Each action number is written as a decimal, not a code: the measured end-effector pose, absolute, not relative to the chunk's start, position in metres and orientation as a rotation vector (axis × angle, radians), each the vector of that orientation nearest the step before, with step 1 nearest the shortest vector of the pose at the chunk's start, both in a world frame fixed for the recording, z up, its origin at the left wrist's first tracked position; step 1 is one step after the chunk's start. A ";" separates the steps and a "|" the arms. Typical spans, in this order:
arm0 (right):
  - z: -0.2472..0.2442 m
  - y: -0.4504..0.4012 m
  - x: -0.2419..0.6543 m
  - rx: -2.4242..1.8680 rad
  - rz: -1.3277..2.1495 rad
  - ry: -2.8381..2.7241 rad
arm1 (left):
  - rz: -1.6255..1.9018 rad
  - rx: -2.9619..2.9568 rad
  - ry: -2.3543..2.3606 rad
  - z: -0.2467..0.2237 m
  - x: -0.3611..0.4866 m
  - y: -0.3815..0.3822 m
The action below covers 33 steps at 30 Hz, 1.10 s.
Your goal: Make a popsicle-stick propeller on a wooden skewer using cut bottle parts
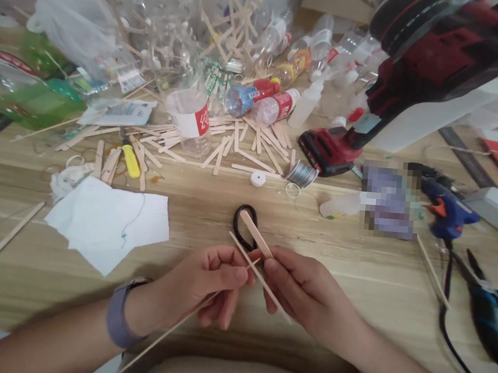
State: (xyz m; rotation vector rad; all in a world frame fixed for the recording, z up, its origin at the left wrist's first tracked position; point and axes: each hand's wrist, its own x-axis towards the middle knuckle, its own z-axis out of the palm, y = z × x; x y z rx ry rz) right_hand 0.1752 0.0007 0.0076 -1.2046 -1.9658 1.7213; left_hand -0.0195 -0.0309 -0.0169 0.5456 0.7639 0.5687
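My left hand (219, 282) pinches a thin wooden skewer (163, 336) between thumb and fingers. Its long end slants down toward my lap, and its pointed tip crosses a narrow craft stick (276, 302). In my right hand (299, 291) are that stick and a wider craft stick (252, 228), which points up and away. The two hands are close together, fingers closed. Behind the sticks shows a black loop (236, 229), like a scissors handle; the rest of it is hidden. A white paper (108, 218) with a bit of thread on it lies to the left.
Plastic bottles (276, 105) and loose craft sticks (256, 144) crowd the back. A red-black power tool (333, 150) stands at right, near a wire spool (302, 173). Far right are a blue glue gun (449, 211) and pliers (487, 308). A yellow-handled tool (130, 161) lies left.
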 end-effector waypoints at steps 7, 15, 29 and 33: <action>0.004 -0.002 0.175 -1.113 1.375 -2.145 | 0.564 0.582 0.770 -0.019 -0.018 -0.031; -0.003 -0.008 0.175 -1.106 1.220 -2.208 | 0.562 0.651 0.797 -0.019 -0.018 -0.031; -0.010 -0.007 0.174 -0.919 0.620 -2.410 | 0.565 0.646 0.808 -0.018 -0.019 -0.032; -0.011 -0.006 0.174 -0.871 0.471 -2.454 | 0.576 0.645 0.794 -0.018 -0.018 -0.032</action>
